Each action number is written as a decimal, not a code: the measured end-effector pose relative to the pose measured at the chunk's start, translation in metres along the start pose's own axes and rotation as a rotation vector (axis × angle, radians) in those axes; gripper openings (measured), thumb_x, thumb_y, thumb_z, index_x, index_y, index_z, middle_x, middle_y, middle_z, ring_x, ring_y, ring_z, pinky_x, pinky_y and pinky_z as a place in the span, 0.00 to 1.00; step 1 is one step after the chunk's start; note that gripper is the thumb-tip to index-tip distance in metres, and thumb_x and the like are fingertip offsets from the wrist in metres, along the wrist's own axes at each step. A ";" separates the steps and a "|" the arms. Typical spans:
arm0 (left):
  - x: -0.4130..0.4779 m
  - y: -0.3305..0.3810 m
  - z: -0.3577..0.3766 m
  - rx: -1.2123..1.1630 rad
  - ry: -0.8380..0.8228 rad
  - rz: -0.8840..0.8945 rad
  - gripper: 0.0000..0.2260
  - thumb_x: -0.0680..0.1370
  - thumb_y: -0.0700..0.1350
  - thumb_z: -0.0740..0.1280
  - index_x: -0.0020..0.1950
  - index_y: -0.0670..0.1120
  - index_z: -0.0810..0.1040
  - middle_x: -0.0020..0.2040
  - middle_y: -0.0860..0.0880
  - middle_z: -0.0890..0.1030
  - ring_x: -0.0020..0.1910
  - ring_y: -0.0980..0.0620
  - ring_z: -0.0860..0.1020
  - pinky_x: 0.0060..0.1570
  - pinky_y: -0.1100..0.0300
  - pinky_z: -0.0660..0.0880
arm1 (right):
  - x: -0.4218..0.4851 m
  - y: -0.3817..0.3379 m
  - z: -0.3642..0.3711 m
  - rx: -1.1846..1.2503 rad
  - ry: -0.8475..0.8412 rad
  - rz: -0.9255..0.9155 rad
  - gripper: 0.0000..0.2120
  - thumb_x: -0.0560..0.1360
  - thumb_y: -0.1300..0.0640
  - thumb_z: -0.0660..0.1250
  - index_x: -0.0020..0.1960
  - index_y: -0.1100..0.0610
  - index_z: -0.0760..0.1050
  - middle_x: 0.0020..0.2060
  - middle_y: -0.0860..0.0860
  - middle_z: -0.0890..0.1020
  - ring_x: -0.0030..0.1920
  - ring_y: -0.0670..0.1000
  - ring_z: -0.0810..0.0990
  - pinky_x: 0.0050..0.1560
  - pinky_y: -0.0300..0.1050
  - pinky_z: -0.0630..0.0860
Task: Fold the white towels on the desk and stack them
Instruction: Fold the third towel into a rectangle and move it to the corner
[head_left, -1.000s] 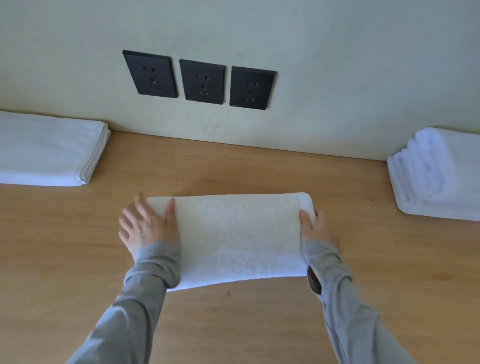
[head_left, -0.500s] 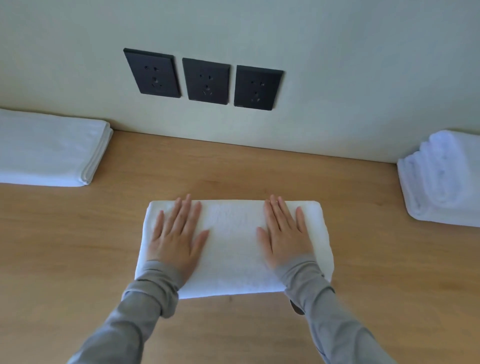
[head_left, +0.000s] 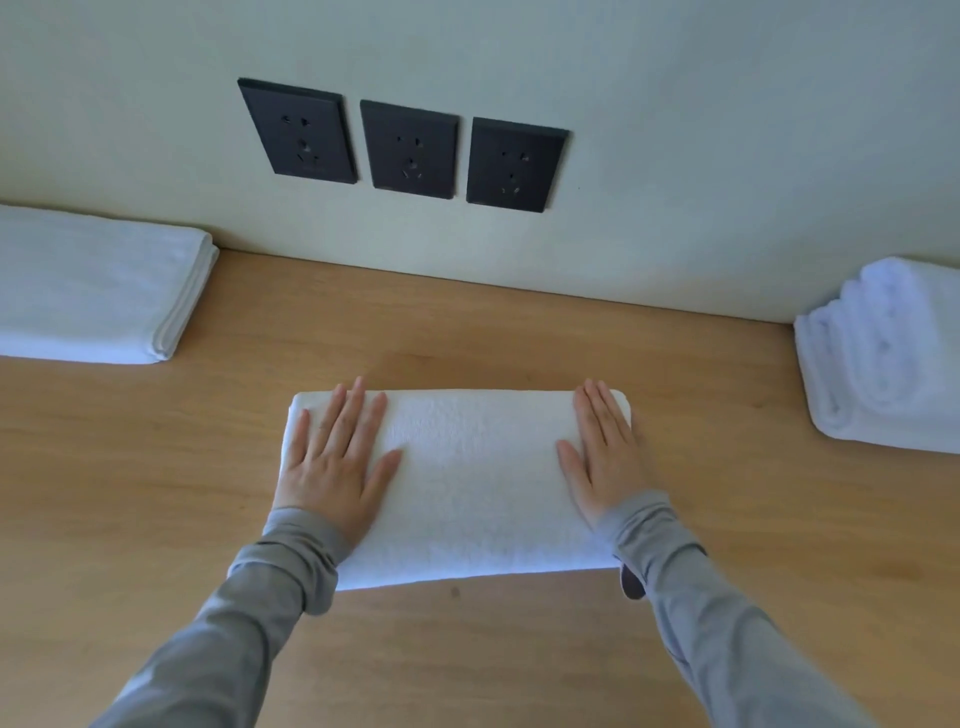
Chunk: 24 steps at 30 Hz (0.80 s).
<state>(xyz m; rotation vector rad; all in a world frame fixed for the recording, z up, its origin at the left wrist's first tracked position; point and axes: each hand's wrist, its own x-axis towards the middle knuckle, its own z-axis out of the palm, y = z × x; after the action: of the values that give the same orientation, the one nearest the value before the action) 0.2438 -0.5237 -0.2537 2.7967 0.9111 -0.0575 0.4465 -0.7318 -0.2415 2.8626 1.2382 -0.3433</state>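
A folded white towel (head_left: 467, 483) lies in the middle of the wooden desk (head_left: 467, 665). My left hand (head_left: 335, 462) presses flat on the towel's left end with straight, spread fingers. My right hand (head_left: 605, 457) lies flat on its right end, fingers together and pointing at the wall. A flat folded white towel (head_left: 88, 291) sits at the far left by the wall. A thicker stack of folded white towels (head_left: 888, 358) stands at the far right.
The desk runs against a pale wall (head_left: 675, 130) that carries three black power sockets (head_left: 410, 150) above the middle towel. Bare wood shows between the towels and along the near side.
My hands went from gripping the towel's ends to lying flat on top near its middle, and have since slid outward toward its two ends. The towel stayed in place.
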 end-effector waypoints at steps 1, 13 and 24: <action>0.001 -0.001 -0.003 0.004 -0.011 -0.003 0.34 0.71 0.66 0.25 0.74 0.53 0.38 0.77 0.53 0.43 0.74 0.55 0.39 0.74 0.51 0.39 | 0.000 -0.002 -0.003 -0.014 -0.002 0.001 0.31 0.78 0.43 0.38 0.76 0.57 0.41 0.76 0.50 0.42 0.74 0.45 0.36 0.75 0.51 0.37; -0.032 0.066 -0.015 0.220 -0.125 0.472 0.55 0.50 0.67 0.74 0.71 0.43 0.68 0.72 0.43 0.67 0.70 0.44 0.66 0.66 0.42 0.67 | -0.042 -0.026 -0.011 -0.257 -0.103 -0.419 0.58 0.59 0.25 0.61 0.75 0.62 0.51 0.75 0.56 0.52 0.75 0.56 0.48 0.71 0.60 0.47; -0.052 0.001 -0.032 0.064 -0.069 0.285 0.40 0.74 0.70 0.45 0.76 0.44 0.56 0.77 0.46 0.55 0.75 0.46 0.55 0.73 0.46 0.49 | -0.056 0.016 -0.031 -0.109 -0.116 -0.251 0.45 0.68 0.26 0.35 0.72 0.55 0.29 0.70 0.46 0.28 0.71 0.46 0.27 0.69 0.47 0.24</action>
<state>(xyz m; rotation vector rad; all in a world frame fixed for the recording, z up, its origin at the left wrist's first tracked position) 0.2014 -0.5477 -0.2170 2.9322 0.4971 -0.1416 0.4268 -0.7804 -0.2017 2.5607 1.5438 -0.4232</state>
